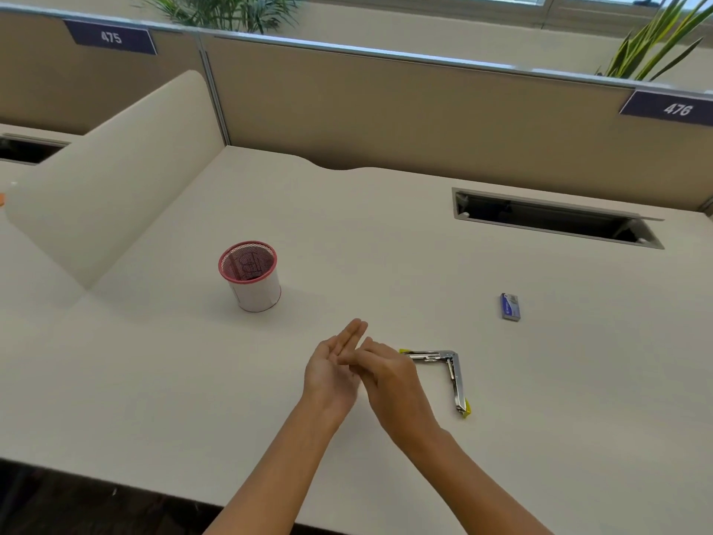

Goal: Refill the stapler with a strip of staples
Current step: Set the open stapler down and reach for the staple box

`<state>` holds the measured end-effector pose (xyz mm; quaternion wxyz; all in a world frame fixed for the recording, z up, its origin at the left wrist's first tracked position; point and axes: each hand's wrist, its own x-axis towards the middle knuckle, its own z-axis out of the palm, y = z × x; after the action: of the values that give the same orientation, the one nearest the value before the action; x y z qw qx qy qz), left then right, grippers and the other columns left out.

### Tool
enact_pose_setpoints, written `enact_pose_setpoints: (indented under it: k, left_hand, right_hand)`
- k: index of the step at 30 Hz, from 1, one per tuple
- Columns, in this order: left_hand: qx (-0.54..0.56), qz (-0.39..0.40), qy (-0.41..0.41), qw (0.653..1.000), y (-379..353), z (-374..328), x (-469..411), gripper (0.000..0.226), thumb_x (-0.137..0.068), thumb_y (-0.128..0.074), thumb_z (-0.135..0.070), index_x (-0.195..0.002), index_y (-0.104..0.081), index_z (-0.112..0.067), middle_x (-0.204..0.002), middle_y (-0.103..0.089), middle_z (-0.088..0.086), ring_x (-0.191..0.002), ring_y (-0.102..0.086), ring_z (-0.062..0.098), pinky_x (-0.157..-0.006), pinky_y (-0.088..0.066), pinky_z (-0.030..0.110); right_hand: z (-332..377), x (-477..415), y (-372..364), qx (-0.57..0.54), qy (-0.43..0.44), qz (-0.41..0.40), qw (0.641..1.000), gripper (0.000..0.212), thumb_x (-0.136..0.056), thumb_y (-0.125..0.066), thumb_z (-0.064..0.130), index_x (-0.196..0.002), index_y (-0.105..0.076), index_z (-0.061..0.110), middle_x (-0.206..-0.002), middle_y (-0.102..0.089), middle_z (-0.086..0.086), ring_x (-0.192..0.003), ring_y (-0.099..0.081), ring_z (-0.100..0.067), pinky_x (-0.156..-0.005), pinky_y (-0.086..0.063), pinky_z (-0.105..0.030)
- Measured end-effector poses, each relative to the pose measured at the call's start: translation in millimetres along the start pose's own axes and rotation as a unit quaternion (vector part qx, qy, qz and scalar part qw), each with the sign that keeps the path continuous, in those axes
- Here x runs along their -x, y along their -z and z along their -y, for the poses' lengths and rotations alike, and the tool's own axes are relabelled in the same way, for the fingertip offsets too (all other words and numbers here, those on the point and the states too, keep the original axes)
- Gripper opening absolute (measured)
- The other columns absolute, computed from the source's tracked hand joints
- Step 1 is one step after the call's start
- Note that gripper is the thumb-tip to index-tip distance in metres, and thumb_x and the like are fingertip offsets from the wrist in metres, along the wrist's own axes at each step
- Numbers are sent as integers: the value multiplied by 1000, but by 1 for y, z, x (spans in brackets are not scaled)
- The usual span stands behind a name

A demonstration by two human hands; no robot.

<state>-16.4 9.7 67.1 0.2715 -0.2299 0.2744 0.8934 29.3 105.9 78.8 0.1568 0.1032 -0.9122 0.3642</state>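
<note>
**Open stapler lies just right of the right grip**

The stapler [456, 380] lies on the counter [386, 233], swung open into an L. One arm points left and ends just beside the right grip [389, 374]; the other runs toward the person. The left grip [332, 374] is straight-fingered, palm up. The right grip's fingers curl into that palm; whether they pinch a strip cannot be told. The staple box [510, 307] sits well apart, farther right.

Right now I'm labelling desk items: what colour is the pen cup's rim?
The pen cup has a pinkish-red rim; head view.
</note>
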Motion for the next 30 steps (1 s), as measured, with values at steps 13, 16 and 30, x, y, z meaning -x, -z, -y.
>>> enact_pose_setpoints:
  k: [13, 16, 30]
  left_hand:
    - [-757, -84, -273, 588, 52, 7, -36, 47, -104, -26, -20, -150, -23, -25, -158, -25, -4, -137, 12, -1, -110, 14, 28]
    - [-837, -77, -296, 453, 59, 8, -39, 51, -102, -20, -32, -151, -17, -23, -160, -21, -4, -148, -2, 10, -117, 11, 32]
    - [-865, -60, -315, 386, 54, 5, -39, 51, -101, -24, -31, -150, -26, -17, -155, -35, 2, -146, -24, 21, -121, -6, 44]
  right_hand:
    - [20, -117, -23, -56, 65, -42, 995, 15, -80, -69, -11, -91, -73, -2, -86, -71, -15, -77, -68, -24, -71, -57, -32]
    - [32, -155, -45, -60, 78, -39, 994, 9, -82, -67, -9, -90, -71, -5, -84, -69, -19, -75, -67, -30, -69, -56, -40]
    - [31, -194, -105, -68, 32, 27, 997, 21, -85, -55, -11, -95, -72, -6, -90, -70, -24, -81, -64, -36, -73, -54, -44]
